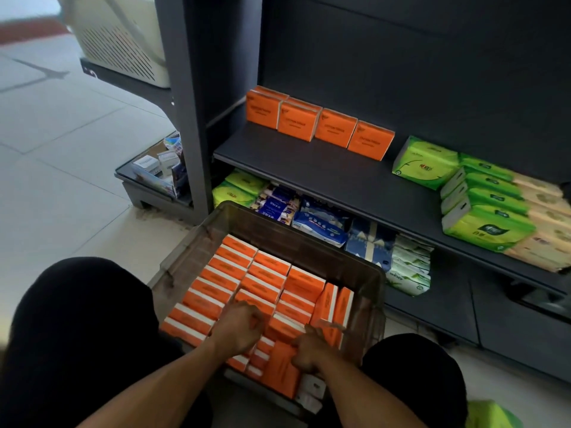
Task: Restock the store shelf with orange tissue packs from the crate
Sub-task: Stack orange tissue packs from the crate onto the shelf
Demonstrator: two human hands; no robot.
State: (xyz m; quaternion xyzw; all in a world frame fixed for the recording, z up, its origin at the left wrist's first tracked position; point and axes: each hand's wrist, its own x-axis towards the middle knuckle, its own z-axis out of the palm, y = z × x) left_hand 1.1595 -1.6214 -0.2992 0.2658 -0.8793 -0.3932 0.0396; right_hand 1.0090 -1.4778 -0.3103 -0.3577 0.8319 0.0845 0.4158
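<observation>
A clear brown crate on the floor between my knees holds several rows of orange tissue packs. My left hand reaches down among the packs in the middle row, fingers curled; what it grips is hidden. My right hand has its fingers curled round an upright orange pack at the crate's near right. Several orange packs stand in a row at the back left of the dark shelf.
Green tissue packs and a stack of more fill the shelf's right side. The lower shelf holds green, blue and white packs. A dark upright post stands left of the shelf. Beside it a small display sits low.
</observation>
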